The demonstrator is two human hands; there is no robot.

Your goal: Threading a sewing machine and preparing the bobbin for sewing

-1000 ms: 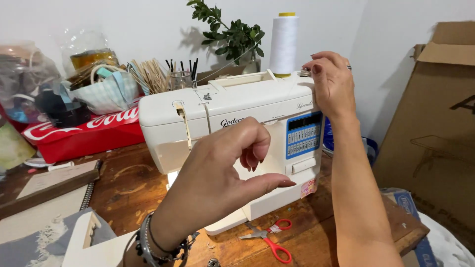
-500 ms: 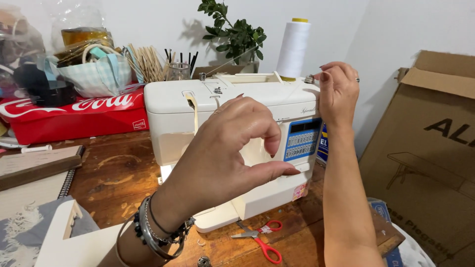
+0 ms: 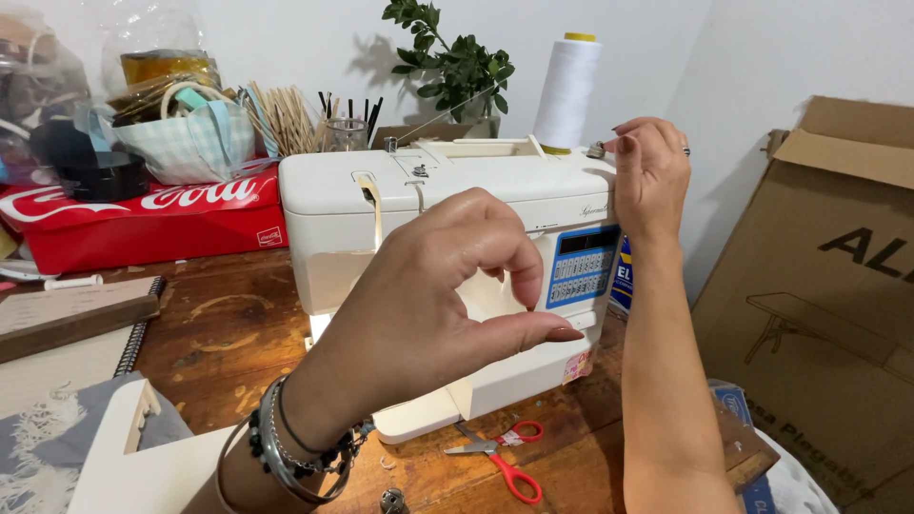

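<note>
A cream sewing machine (image 3: 428, 205) with a blue button panel stands on a wooden table (image 3: 228, 328). My left hand (image 3: 447, 295) is raised in front of the machine, thumb stretched out and index finger bent above it with a gap between them; nothing shows in it. My right hand (image 3: 652, 176) reaches to the machine's top right corner, fingertips bunched beside a small metal spindle (image 3: 597, 149). Whether they pinch thread is too fine to see. A tall white thread cone (image 3: 566, 90) stands behind the machine, and a thin thread runs across its top.
Red-handled scissors (image 3: 505, 455) lie on the table below the machine. A red tin box (image 3: 143, 224) with a checked bag (image 3: 186, 138) and sticks on it sits at the back left. A cardboard box (image 3: 819, 286) stands at the right, a plant (image 3: 457, 67) behind.
The view has drifted a little to the right and closer. Both hands keep nearly the same poses at the machine.
</note>
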